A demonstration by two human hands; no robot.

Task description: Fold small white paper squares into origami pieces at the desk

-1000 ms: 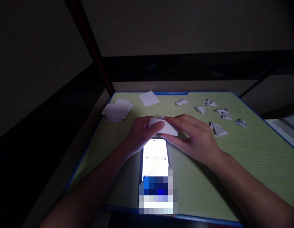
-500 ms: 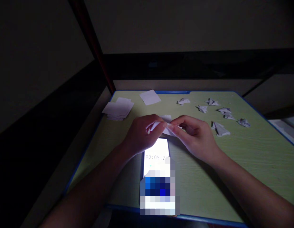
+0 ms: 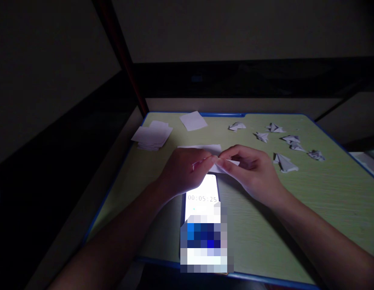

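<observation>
My left hand (image 3: 190, 168) and my right hand (image 3: 249, 171) meet above the middle of the table, thumbs and fingertips pinched together. Between them they hold a small folded piece of paper (image 3: 233, 162), white and mostly hidden by the fingers. Behind and under the hands lies a flat white sheet of paper (image 3: 202, 146). Just below the left hand a lit phone (image 3: 202, 189) rests on the table, showing a running timer at 00:05:25. Its lower half is blurred out.
The green table (image 3: 265, 233) has a blue rim. A stack of white paper squares (image 3: 153, 136) lies far left, with one single square (image 3: 193, 121) near the back edge. Several folded paper pieces (image 3: 285, 163) are scattered at the right. Walls stand behind and left.
Both hands stay pinched on the folded paper; the left fingers have closed further over it. More of the flat sheet behind shows now. The view has shifted slightly, and the timer has advanced.
</observation>
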